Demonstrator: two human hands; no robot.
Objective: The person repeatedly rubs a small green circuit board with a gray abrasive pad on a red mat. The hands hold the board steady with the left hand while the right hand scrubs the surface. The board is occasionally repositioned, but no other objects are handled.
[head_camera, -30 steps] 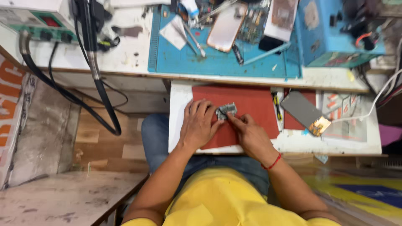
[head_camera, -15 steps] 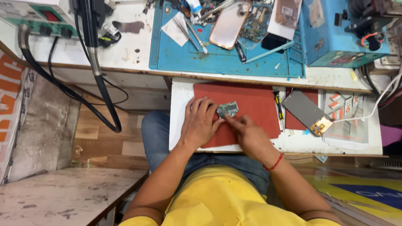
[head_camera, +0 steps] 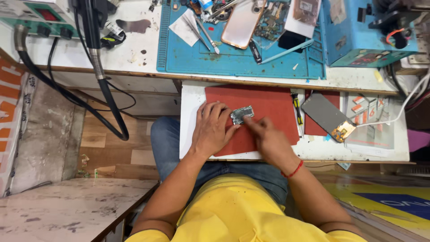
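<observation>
On the red mat (head_camera: pixel 268 101), near its upper middle, lies a small grey metallic board (head_camera: pixel 242 114), a circuit part or shield by the look of it. Left hand (head_camera: pixel 212 130) rests flat on the mat, fingers spread and loosely extended, fingertips touching the board's left edge to steady it. Right hand (head_camera: pixel 268 141) is mostly curled, with the forefinger pointing to the board's lower right corner; a red thread sits at that wrist. Whether the right fingers pinch a tool or a tiny part: cannot tell, too small. Mat lies on a white pull-out shelf (head_camera: pixel 190 134) above the lap. Just right of the mat: a yellow-handled screwdriver (head_camera: pixel 296 107) and a dark screen panel (head_camera: pixel 327 115) with its flex at the lower end. Risk, as judged: the board is only pressed, not clamped, so a sideways push could skid it across the mat; any loose screw could roll off the shelf edge to the floor. Blue work mat (head_camera: pixel 233 58) above is cluttered; its top is cut off by the frame, and board detail is unreadable.
</observation>
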